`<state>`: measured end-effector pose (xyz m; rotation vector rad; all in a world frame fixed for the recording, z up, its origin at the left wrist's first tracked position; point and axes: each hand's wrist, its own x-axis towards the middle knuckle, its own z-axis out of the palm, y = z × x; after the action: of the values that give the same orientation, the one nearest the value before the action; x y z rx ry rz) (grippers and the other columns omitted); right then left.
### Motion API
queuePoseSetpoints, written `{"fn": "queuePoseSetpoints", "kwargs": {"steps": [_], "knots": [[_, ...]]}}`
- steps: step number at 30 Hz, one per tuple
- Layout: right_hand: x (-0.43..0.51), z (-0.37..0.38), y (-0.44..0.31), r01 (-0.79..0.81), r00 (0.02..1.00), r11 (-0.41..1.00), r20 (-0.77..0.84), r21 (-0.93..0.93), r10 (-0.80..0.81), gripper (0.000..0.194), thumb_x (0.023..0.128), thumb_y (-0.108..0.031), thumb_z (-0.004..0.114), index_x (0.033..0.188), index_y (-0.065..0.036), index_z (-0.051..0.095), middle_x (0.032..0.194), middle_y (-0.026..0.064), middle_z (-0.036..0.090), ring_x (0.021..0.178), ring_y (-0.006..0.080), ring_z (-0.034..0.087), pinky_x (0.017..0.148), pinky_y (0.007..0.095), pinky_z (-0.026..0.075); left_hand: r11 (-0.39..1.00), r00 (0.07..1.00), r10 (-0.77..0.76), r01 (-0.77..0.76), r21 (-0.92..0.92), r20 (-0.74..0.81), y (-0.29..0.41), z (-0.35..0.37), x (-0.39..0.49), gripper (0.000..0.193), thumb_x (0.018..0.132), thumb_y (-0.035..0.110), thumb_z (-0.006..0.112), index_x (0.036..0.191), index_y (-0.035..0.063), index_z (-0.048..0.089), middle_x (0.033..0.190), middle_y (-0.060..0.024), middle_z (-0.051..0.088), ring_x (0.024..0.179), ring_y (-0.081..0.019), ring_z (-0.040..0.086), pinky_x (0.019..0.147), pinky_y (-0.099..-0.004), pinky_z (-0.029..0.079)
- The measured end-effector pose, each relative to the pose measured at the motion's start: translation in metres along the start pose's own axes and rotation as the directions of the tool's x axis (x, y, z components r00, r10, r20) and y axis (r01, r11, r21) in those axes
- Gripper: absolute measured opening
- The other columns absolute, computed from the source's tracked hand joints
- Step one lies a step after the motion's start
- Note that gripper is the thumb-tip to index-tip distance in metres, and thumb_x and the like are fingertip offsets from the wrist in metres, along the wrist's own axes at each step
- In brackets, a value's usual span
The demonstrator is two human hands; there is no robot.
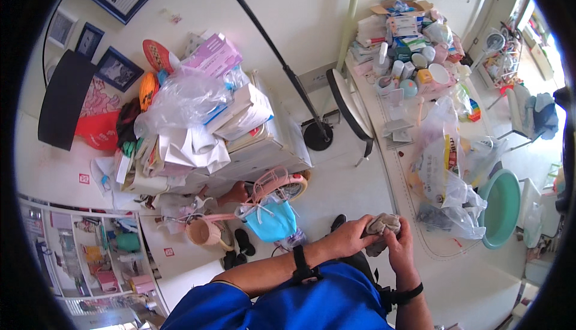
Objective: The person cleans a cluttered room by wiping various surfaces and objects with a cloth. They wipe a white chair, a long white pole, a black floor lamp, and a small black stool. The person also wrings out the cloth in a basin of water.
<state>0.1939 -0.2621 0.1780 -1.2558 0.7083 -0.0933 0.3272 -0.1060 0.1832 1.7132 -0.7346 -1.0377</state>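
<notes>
Both of my hands grip a crumpled grey-beige cloth [381, 227] in front of my body. My left hand [351, 237] has it from the left, thumb along its near side. On the other side my right hand [400, 242] pinches the cloth between thumb and fingers. A loose fold hangs below, between the hands. Just right of them is the rounded corner of a white table [443, 251]. A black strap circles each of my wrists.
Plastic bags [443, 181] and a green basin [499, 208] are by the table's near end. Bottles, boxes and a mug [438, 74] crowd its far end. A stool [348, 105] stands beside it. Leftward are a pink bicycle [225, 216], a heaped cabinet [252, 156] and a black pole stand [317, 136].
</notes>
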Motion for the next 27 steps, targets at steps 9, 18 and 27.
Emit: {"fn": "queuePoseSetpoints", "kwargs": {"steps": [9,18,27], "knots": [[-0.003,-0.022,0.009,-0.091,0.996,0.946,0.036,0.311,0.083,0.029,0.106,-0.015,0.057,0.132,-0.002,0.055,0.12,0.0093,0.068,0.108,0.018,0.067,0.094,0.0337,0.056,0.994,0.994,-0.091,0.087,-0.069,-0.065,-0.018,0.016,-0.032,0.036,0.105,0.017,0.069,0.134,0.0011,0.057,0.114,-0.0166,0.077,0.106,-0.0274,0.075,0.093,-0.0393,0.058],[-0.018,-0.048,0.037,-0.23,0.971,0.903,0.15,0.364,0.186,0.034,0.109,-0.019,0.054,0.138,-0.002,0.053,0.129,0.0124,0.066,0.117,0.0227,0.067,0.1,0.0383,0.055,0.971,0.96,-0.24,0.24,-0.019,-0.142,-0.035,0.038,-0.073,0.049,0.105,0.023,0.069,0.146,0.003,0.051,0.125,-0.0164,0.072,0.112,-0.026,0.072,0.097,-0.04,0.058],[-0.01,0.006,0.006,-0.051,0.912,0.994,0.411,0.093,0.008,0.047,0.108,-0.019,0.059,0.15,-0.001,0.049,0.14,0.0129,0.062,0.126,0.0204,0.06,0.109,0.0361,0.049,0.963,0.939,-0.157,0.077,-0.258,-0.306,-0.023,0.041,-0.076,0.05,0.106,0.016,0.069,0.149,0.0014,0.048,0.133,-0.0119,0.066,0.122,-0.0179,0.065,0.103,-0.0359,0.055]]}}
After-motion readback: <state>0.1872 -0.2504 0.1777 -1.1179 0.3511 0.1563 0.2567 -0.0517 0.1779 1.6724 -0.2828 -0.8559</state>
